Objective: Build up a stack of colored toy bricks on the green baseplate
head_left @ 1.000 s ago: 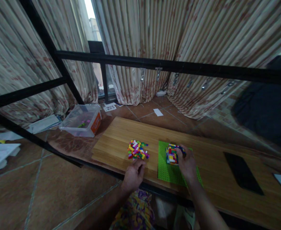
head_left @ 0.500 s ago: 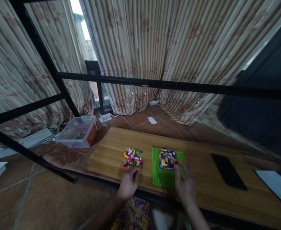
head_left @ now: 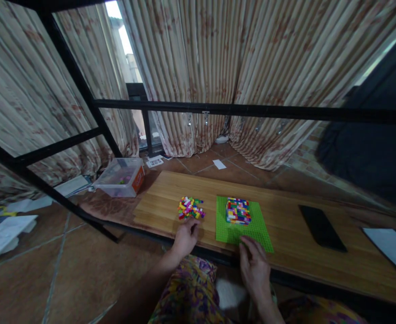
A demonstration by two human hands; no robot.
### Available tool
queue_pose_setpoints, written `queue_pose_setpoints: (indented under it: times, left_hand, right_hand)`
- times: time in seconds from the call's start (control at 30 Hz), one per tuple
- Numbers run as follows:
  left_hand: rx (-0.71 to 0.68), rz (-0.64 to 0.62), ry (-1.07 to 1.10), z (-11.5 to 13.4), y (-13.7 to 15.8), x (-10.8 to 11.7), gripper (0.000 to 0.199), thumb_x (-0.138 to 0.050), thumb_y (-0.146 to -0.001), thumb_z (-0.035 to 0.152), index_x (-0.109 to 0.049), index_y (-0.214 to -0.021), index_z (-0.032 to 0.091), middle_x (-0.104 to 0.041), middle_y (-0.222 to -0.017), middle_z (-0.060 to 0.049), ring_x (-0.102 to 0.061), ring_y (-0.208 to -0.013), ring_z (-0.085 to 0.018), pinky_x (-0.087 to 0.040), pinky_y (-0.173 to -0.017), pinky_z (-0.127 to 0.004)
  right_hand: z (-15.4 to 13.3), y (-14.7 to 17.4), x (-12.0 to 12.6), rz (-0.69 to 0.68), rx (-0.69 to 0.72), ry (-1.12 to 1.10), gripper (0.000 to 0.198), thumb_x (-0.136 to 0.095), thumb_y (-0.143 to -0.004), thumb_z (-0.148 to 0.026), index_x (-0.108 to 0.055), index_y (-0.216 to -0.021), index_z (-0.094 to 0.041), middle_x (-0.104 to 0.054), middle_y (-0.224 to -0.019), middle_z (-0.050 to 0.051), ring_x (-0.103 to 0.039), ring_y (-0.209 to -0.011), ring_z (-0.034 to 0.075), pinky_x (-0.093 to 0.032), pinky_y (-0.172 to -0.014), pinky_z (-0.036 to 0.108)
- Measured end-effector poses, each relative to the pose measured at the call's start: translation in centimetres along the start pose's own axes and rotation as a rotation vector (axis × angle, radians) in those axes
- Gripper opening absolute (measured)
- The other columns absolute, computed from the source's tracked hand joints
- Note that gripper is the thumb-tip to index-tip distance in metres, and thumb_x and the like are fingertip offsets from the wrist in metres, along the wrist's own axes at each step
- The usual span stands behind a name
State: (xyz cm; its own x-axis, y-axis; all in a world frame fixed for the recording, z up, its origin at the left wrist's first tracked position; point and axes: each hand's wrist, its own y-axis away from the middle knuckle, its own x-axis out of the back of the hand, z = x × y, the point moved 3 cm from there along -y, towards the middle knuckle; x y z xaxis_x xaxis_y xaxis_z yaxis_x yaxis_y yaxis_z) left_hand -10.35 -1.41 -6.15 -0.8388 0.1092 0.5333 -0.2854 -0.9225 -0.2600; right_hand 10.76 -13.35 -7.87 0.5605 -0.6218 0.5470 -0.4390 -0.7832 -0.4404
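Observation:
A small heap of loose toy bricks (head_left: 191, 209) in mixed colours lies on the wooden board. At its near edge is my left hand (head_left: 185, 237), thumb and fingers pinched together; anything between them is too small to make out. To the right, a block built of multicoloured bricks (head_left: 238, 211) stands on a green baseplate (head_left: 229, 233). My right hand (head_left: 256, 268) hovers at the baseplate's near edge, apart from the block. Its fingers are curled in with the thumb close to them, and I cannot see whether they hold a brick.
A clear plastic box (head_left: 118, 179) with a few bricks inside stands left of the wooden board (head_left: 160, 198). A black phone-like slab (head_left: 322, 228) and a white sheet (head_left: 387, 247) lie at the right. A black metal rail (head_left: 252, 110) crosses before the curtains (head_left: 198, 58).
My right hand has drawn back from the brick block toward the baseplate's near edge. My left hand stays by the loose bricks. The camera view has shifted slightly.

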Motion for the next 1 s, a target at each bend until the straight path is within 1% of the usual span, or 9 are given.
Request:
queue_pose_setpoints:
  times: [0.13,0.27,0.4,0.53,0.6,0.67,0.83,1.0]
  left_hand:
    - [-0.002,-0.002,-0.006,-0.1,0.1,0.0,0.018,-0.051,-0.082,0.014,-0.066,-0.087,0.02,-0.069,-0.09,-0.004,-0.064,-0.09,-0.019,-0.05,-0.083,-0.032]
    - [0.005,-0.016,-0.01,-0.3,0.1,-0.1,0.016,-0.052,-0.081,0.014,-0.066,-0.087,0.02,-0.068,-0.087,-0.003,-0.064,-0.084,-0.017,-0.051,-0.078,-0.029]
    - [0.016,-0.015,-0.013,-0.4,0.2,-0.3,0.016,-0.053,-0.08,0.016,-0.066,-0.086,0.02,-0.068,-0.085,-0.003,-0.064,-0.081,-0.016,-0.051,-0.076,-0.029]
    - [0.021,-0.006,-0.015,-0.4,0.1,-0.3,0.015,-0.051,-0.081,0.017,-0.065,-0.085,0.02,-0.068,-0.083,-0.003,-0.064,-0.08,-0.017,-0.05,-0.076,-0.029]
    - [0.016,-0.012,-0.019,-0.4,0.0,-0.3,0.014,-0.051,-0.081,0.018,-0.065,-0.082,0.02,-0.068,-0.082,-0.003,-0.064,-0.08,-0.017,-0.05,-0.076,-0.029]
    - [0.014,-0.022,-0.022,-0.4,-0.1,-0.3,0.014,-0.051,-0.08,0.018,-0.065,-0.081,0.02,-0.067,-0.08,-0.002,-0.064,-0.077,-0.017,-0.05,-0.073,-0.028]
    - [0.024,-0.009,-0.026,-0.3,-0.1,-0.3,0.015,-0.051,-0.079,0.017,-0.065,-0.082,0.021,-0.069,-0.084,-0.003,-0.065,-0.082,-0.018,-0.05,-0.077,-0.03]
    - [0.026,0.029,-0.018,0.0,0.0,-0.2,0.015,-0.051,-0.078,0.016,-0.065,-0.082,0.021,-0.068,-0.081,-0.002,-0.064,-0.077,-0.017,-0.049,-0.075,-0.029]
  right_hand:
    - [1.0,0.8,-0.3,-0.043,0.004,0.029,0.036,-0.044,-0.092,-0.043,-0.069,-0.104,-0.02,-0.066,-0.111,0.014,-0.06,-0.104,0.029,-0.047,-0.094,0.05]
    - [1.5,1.3,-0.3,-0.064,0.041,0.033,0.036,-0.043,-0.093,-0.042,-0.07,-0.102,-0.02,-0.066,-0.111,0.014,-0.059,-0.106,0.029,-0.047,-0.094,0.051]
    - [1.7,1.7,-0.4,-0.067,0.077,0.052,0.035,-0.044,-0.093,-0.041,-0.072,-0.099,-0.02,-0.066,-0.112,0.014,-0.059,-0.108,0.03,-0.047,-0.094,0.051]
    - [1.7,2.2,-0.5,-0.083,0.131,0.092,0.032,-0.044,-0.092,-0.036,-0.07,-0.105,-0.022,-0.064,-0.117,0.013,-0.057,-0.112,0.029,-0.048,-0.095,0.051]
    - [1.6,2.4,-0.6,-0.106,0.148,0.12,0.032,-0.044,-0.092,-0.031,-0.068,-0.109,-0.021,-0.063,-0.121,0.012,-0.057,-0.114,0.028,-0.048,-0.096,0.049]
    - [1.5,2.6,-0.6,-0.141,0.156,0.155,0.033,-0.043,-0.091,-0.025,-0.067,-0.113,-0.02,-0.061,-0.124,0.013,-0.055,-0.117,0.027,-0.047,-0.098,0.047]
    - [0.6,2.6,-0.2,-0.239,0.14,0.247,0.042,-0.044,-0.084,-0.015,-0.063,-0.121,-0.02,-0.057,-0.132,0.011,-0.052,-0.123,0.027,-0.042,-0.105,0.045]
    - [-0.6,2.4,0.4,-0.323,0.133,0.331,0.053,-0.043,-0.078,-0.007,-0.06,-0.127,-0.019,-0.056,-0.135,0.01,-0.051,-0.126,0.027,-0.039,-0.108,0.044]
